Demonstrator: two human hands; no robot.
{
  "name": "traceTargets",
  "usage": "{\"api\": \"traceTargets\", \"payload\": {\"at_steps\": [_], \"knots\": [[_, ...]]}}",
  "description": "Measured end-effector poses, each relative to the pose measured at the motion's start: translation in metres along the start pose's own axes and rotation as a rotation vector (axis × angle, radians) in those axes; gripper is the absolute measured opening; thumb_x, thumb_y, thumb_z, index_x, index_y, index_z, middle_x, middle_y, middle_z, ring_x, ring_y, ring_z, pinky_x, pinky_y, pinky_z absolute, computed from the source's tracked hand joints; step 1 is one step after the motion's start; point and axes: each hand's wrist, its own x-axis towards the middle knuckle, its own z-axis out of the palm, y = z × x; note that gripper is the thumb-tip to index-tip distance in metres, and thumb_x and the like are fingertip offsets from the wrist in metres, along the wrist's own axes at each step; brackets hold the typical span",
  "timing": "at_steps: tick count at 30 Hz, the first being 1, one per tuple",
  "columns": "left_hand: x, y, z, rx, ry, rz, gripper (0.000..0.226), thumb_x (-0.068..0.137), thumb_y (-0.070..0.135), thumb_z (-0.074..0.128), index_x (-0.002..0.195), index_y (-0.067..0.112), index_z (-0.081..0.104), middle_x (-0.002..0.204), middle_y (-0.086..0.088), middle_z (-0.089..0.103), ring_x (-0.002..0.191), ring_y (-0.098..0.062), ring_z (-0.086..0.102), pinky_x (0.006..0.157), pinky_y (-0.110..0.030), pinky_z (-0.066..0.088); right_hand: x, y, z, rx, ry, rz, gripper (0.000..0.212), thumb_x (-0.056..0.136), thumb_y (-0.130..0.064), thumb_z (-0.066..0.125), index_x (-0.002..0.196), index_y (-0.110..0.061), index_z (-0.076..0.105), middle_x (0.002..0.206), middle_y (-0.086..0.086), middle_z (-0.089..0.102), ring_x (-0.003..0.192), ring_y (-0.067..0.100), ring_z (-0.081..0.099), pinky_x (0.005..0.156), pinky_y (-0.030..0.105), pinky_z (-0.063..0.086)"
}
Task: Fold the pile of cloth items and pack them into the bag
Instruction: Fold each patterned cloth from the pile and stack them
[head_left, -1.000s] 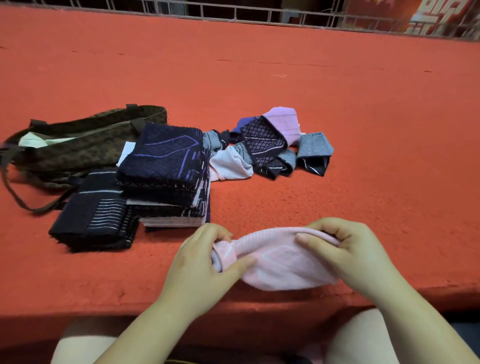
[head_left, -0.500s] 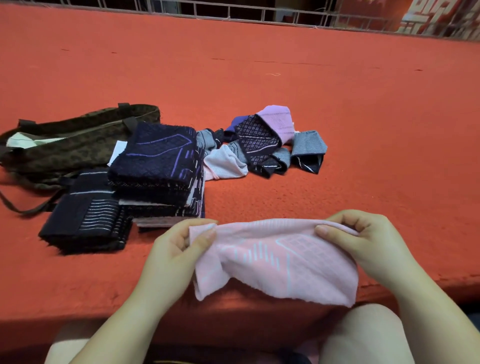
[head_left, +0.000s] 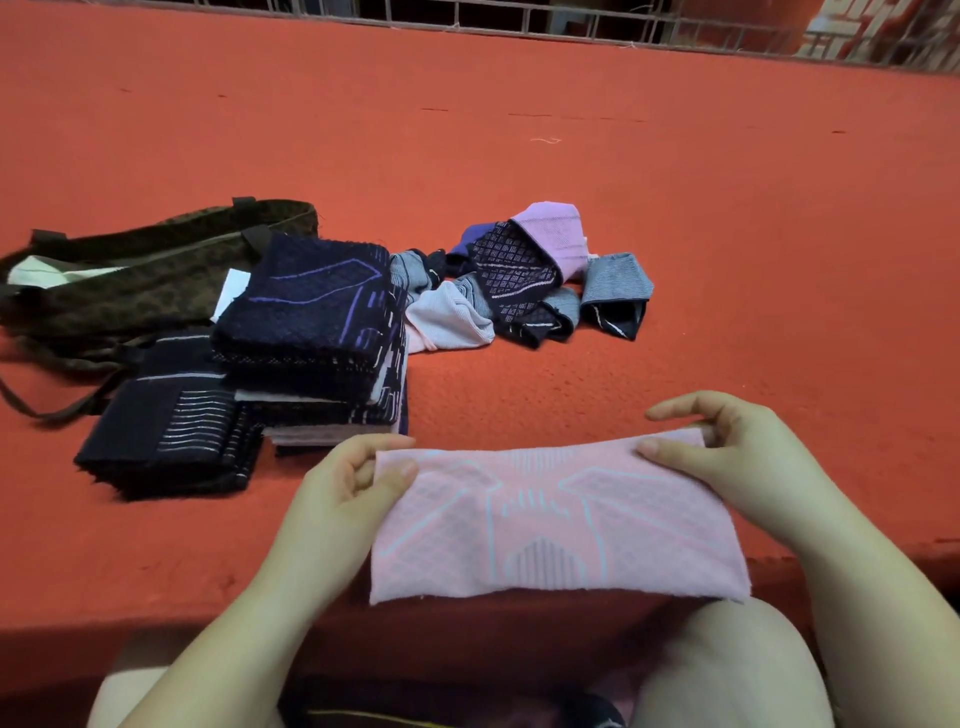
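Spreading a pink cloth (head_left: 556, 525) flat at the near edge of the red table (head_left: 675, 234), the person has it fully opened out; a second ago it was a bunched wad between the hands, half a second ago only part unrolled.

- Left hand (head_left: 343, 493): thumb and curled fingers pinch the cloth's upper left corner.
- Right hand (head_left: 727, 457): thumb on top, fingers behind, pinching the upper right corner.
- Pink cloth: held taut between the two corners, its lower edge hanging over the table's lip above the knees. Judged ready for its first fold.
- Low dark stack (head_left: 171, 436): folded striped pieces, left of the hands.
- Tall stack (head_left: 311, 332): folded dark and pale pieces, just beside the low one and touching it.
- Unfolded pile (head_left: 524, 280): lilac, grey, white and dark patterned cloths in a heap, right of the tall stack, well beyond the hands. Several pieces remain, so folding is judged past halfway, packing not begun.
- Bag (head_left: 135, 280): brown, lying on its side at far left behind the stacks, mouth open, something pale showing inside.

Hard to make out: the bag's left end is cut off by the frame; the count in each stack cannot be told; a white piece behind the tall stack is mostly hidden; railings along the far edge are dim.
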Motion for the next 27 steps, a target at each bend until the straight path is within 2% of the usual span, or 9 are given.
{"api": "traceTargets", "payload": {"at_steps": [2,5,10,13,15,17,19,24,27], "knots": [[0.004,-0.009,0.003,0.085,-0.021,0.03,0.043,0.083,-0.011,0.06,0.105,0.027,0.06,0.101,0.001,0.07,0.088,0.001,0.065,0.077,-0.012,0.049,0.007,0.004,0.009,-0.085,0.066,0.004,0.029,0.074,-0.019,0.08,0.098,-0.025,0.066,0.067,0.002,0.058,0.058,0.012,0.047,0.055,0.02,0.036],[0.004,-0.021,0.011,0.55,0.007,0.268,0.053,0.076,-0.001,0.059,0.121,0.027,0.056,0.128,0.006,0.053,0.12,-0.011,0.05,0.106,-0.024,0.033,0.005,0.012,0.034,-0.218,0.143,-0.013,0.049,0.078,-0.015,0.075,0.122,-0.02,0.057,0.114,0.003,0.063,0.094,0.016,0.059,0.08,0.023,0.041],[0.002,-0.027,0.039,0.884,-0.09,0.553,0.049,0.078,0.028,0.043,0.123,0.021,0.059,0.135,-0.005,0.055,0.127,-0.023,0.047,0.111,-0.038,0.03,-0.017,0.007,0.09,-0.3,-0.114,-0.292,0.051,0.087,-0.023,0.065,0.135,-0.019,0.048,0.144,-0.001,0.043,0.135,0.013,0.036,0.103,0.009,0.017],[0.01,-0.042,0.051,1.1,-0.167,0.571,0.05,0.083,0.036,0.04,0.123,0.015,0.062,0.131,-0.007,0.059,0.122,-0.027,0.055,0.107,-0.045,0.035,-0.015,0.008,0.115,-0.348,-0.223,-0.349,0.055,0.092,-0.034,0.05,0.144,-0.02,0.036,0.156,0.003,0.025,0.145,0.016,0.017,0.115,0.023,0.009],[0.012,-0.054,0.049,1.217,-0.235,0.49,0.055,0.089,0.046,0.034,0.122,0.012,0.063,0.128,-0.009,0.061,0.116,-0.027,0.06,0.1,-0.048,0.042,-0.009,0.019,0.118,-0.48,-0.284,-0.288,0.067,0.09,-0.054,0.04,0.149,-0.027,0.024,0.16,0.0,0.01,0.147,0.014,0.003,0.117,0.032,0.0],[0.009,-0.066,0.041,1.28,-0.293,0.426,0.064,0.097,0.053,0.02,0.126,0.013,0.06,0.132,-0.008,0.059,0.119,-0.026,0.058,0.105,-0.047,0.035,-0.007,0.033,0.113,-0.571,-0.285,-0.238,0.099,0.067,-0.089,0.014,0.15,-0.034,0.014,0.16,-0.003,-0.002,0.147,0.012,-0.006,0.116,0.031,-0.007],[0.005,-0.073,0.03,1.319,-0.301,0.401,0.071,0.098,0.057,0.01,0.132,0.013,0.055,0.137,-0.007,0.054,0.125,-0.026,0.053,0.102,-0.045,0.025,-0.007,0.045,0.106,-0.632,-0.255,-0.2,0.122,0.046,-0.096,-0.013,0.15,-0.037,0.008,0.16,-0.003,-0.008,0.147,0.013,-0.009,0.115,0.03,-0.01],[-0.005,-0.076,0.003,1.3,-0.298,0.411,0.076,0.095,0.065,0.013,0.137,0.013,0.049,0.144,-0.01,0.046,0.131,-0.027,0.044,0.106,-0.039,0.015,-0.009,0.048,0.098,-0.688,-0.192,-0.136,0.11,0.058,-0.083,0.0,0.152,-0.028,0.003,0.16,0.002,-0.011,0.147,0.014,-0.01,0.115,0.029,-0.009],[-0.008,-0.083,-0.018,1.103,-0.398,0.512,0.075,0.087,0.075,0.032,0.141,0.025,0.043,0.15,-0.003,0.036,0.139,-0.019,0.031,0.113,-0.03,0.01,-0.009,0.039,0.101,-0.623,-0.214,-0.109,0.105,0.063,-0.082,0.007,0.152,-0.027,0.008,0.16,0.002,-0.008,0.147,0.015,-0.009,0.116,0.033,-0.009]]}}
